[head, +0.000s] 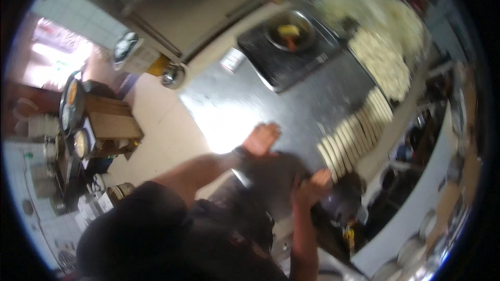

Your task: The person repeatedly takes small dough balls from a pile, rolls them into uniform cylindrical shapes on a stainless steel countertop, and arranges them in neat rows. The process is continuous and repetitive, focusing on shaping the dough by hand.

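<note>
Above the near edge of a metal worktop point(285, 105) is my left hand point(262, 139), blurred, its fingers close together. Nothing is visible in it, but its palm side is hidden. My right hand point(317, 182) is at the near end of a row of long pale dough strips point(351, 138). Its fingertips lie close to the nearest strip; blur hides whether they touch it. The strips lie side by side along the worktop's right side. Beyond them is a heap of pale dough pieces point(381, 64), partly under a clear plastic bag point(371, 8).
A metal bowl point(308, 41) holding something yellow sits on a black flat-topped appliance point(289, 74), beside a small white box point(233, 60). Left of the worktop, a cardboard box point(111, 115) stands near plates. Loaded shelves point(410, 187) line the right.
</note>
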